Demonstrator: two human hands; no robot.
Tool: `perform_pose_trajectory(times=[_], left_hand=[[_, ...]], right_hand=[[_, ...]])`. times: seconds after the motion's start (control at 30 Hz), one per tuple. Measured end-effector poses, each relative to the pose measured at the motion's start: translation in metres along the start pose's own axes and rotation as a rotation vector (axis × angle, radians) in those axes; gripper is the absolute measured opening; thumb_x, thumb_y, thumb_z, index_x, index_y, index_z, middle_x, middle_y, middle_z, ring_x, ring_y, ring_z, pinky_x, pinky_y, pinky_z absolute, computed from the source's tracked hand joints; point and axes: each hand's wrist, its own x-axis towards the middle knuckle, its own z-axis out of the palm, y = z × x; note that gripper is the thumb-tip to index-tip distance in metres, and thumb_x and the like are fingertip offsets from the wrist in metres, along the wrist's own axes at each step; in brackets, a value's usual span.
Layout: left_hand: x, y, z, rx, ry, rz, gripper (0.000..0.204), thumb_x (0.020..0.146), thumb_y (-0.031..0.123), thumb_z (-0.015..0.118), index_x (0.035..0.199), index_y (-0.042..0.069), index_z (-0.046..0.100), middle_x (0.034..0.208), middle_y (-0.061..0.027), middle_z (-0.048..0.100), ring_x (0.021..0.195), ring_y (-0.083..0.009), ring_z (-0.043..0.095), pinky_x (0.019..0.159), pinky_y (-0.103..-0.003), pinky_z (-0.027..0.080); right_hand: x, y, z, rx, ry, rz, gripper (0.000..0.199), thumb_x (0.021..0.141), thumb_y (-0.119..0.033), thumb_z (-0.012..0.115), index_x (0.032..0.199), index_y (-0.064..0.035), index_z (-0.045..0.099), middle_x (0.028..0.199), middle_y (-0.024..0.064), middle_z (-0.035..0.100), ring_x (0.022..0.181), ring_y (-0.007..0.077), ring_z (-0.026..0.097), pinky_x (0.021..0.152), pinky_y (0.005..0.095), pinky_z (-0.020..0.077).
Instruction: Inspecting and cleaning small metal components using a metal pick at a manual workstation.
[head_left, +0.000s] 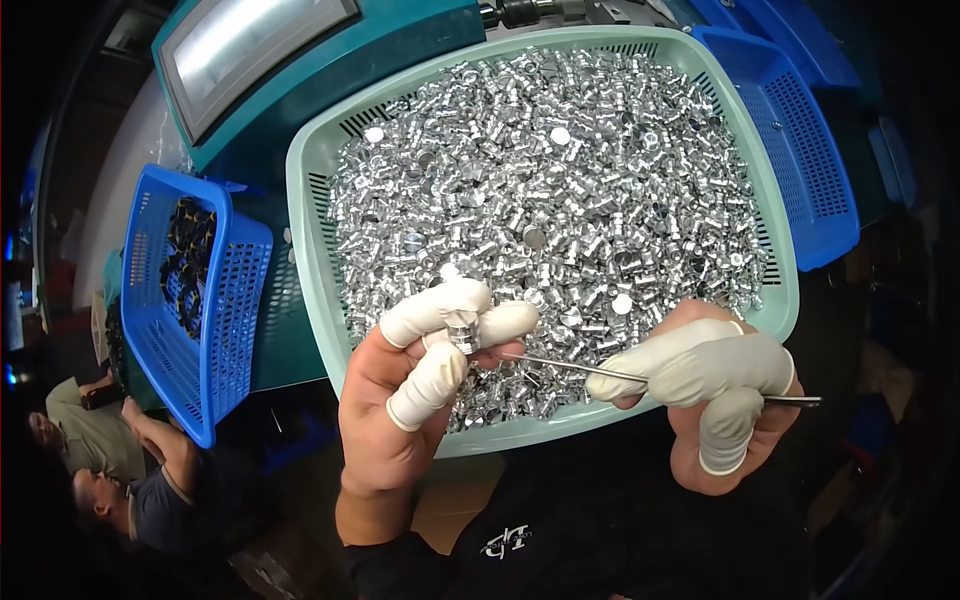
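Observation:
My left hand point(415, 390), with cream finger cots on some fingers, pinches a small shiny metal cylinder part point(463, 332) between thumb and fingertips. In my right hand point(710, 395), also wearing finger cots, lies a thin metal pick point(590, 370), gripped between thumb and fingers. The slim end of the pick points left and reaches close to my left fingers, just below the held part; whether it touches cannot be made out. Both hands are over the near side of a pale green plastic basket point(312, 290) heaped with many similar silvery metal parts point(540, 190).
Left of the green basket stands a blue perforated basket point(225, 330) holding dark pieces with yellow bits. Another blue basket point(810, 170) is at the right. A teal machine housing point(290, 90) with a pale panel rises behind at the left. Two people point(130, 470) sit at the far lower left.

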Motion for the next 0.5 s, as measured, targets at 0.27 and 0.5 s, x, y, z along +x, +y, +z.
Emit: perform_pose_trajectory(times=[0.27, 0.5], left_hand=[[-0.003, -0.001, -0.001, -0.101, -0.058, -0.034, 0.048, 0.094, 0.013, 0.053, 0.137, -0.006, 0.041, 0.123, -0.0259, 0.059, 0.112, -0.0343, 0.060, 0.095, -0.044, 0.046], [-0.004, -0.001, 0.003, -0.141, -0.016, 0.003, 0.053, 0.092, 0.009, 0.054, 0.139, -0.007, 0.036, 0.119, -0.0295, 0.060, 0.112, -0.0366, 0.061, 0.097, -0.045, 0.046]], right_hand=[[-0.003, -0.001, 0.000, -0.066, -0.095, -0.053, 0.051, 0.093, -0.043, 0.058, 0.099, 0.0079, 0.052, 0.085, 0.0277, 0.065, 0.065, 0.0311, 0.068, 0.053, 0.0383, 0.0596], [-0.003, 0.000, -0.003, -0.054, -0.149, -0.030, 0.045, 0.096, -0.039, 0.055, 0.095, 0.0063, 0.053, 0.087, 0.0293, 0.065, 0.070, 0.0333, 0.069, 0.055, 0.0395, 0.0608]])
